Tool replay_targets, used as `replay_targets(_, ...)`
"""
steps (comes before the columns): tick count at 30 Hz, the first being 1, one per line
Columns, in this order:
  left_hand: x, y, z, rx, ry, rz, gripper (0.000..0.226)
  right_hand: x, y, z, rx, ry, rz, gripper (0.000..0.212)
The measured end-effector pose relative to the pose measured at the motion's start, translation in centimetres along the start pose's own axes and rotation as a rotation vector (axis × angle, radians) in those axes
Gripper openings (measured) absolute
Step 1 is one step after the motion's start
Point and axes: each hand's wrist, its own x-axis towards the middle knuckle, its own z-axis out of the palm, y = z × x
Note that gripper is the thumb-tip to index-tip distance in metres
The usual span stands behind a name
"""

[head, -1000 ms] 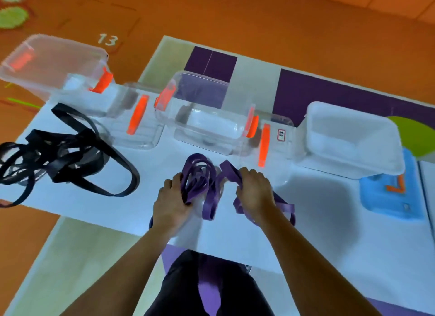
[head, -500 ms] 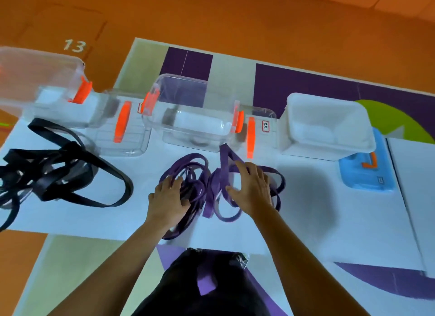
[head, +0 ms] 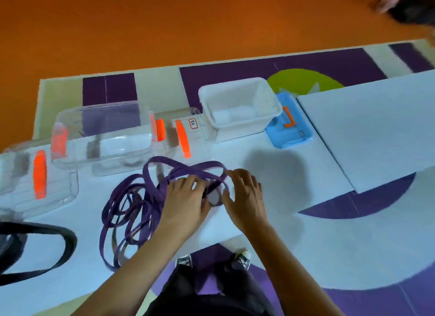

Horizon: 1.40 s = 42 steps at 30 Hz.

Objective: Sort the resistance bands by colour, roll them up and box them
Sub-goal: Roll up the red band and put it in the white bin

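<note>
Two piles, sorted by colour: the purple bands (head: pixel 131 209) lie in a loose tangle at centre frame on the white worktop (head: pixel 306 221); the black bands (head: pixel 68 242) are kept well apart at the lower left edge, presumably so the colours do not mix.

Left hand (head: pixel 186 198): grip curled over several purple strands where they cross, likely pinning the pile so one band can be drawn out. Right hand (head: pixel 244 193): fingers spread on the strand at the tangle's right end, thumb against a small loop between the hands. Cannot tell whether this grip is clamped on it or only resting.

Judgement: one purple band is being isolated to start a roll; nothing rolled or boxed yet.

The boxes stand in a row above the bands, all open-topped and within reach: clear box (head: pixel 101 136), a second clear box (head: pixel 23 174) at the left edge, white box (head: pixel 235 129). The blue lid (head: pixel 289 129) lies just beside the white box.
</note>
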Motion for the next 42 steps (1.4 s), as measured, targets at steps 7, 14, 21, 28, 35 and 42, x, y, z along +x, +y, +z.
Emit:
replay_targets(7,4.4,11.2,1.2,0.067,-0.002,0.154,0.033,-0.8,9.6,-7.2,0.003,0.14,0.119,0.046)
replay_targets(14,7.5,25.3,4.9,0.023,0.033,0.224,0.03,-3.1,22.5,-16.1,-0.025,0.199,0.211,0.043)
replay_targets(21,11.0,36.1,9.2,0.035,0.01,0.337,0.03,-5.4,33.9,-22.1,0.023,0.29,0.361,0.04)
replay_targets(28,17.3,46.4,13.1,0.011,-0.046,0.45,0.024,-4.9,44.1,-26.6,0.001,0.356,0.502,0.038)
replay_targets(35,26.1,57.8,17.0,-0.041,-0.086,0.554,0.023,-1.4,54.7,-33.6,-0.043,0.344,0.603,0.037)
replay_targets(42,34.5,71.7,19.5,-0.061,-0.088,0.706,0.021,0.9,65.5,-42.7,-0.041,0.431,0.705,0.035)
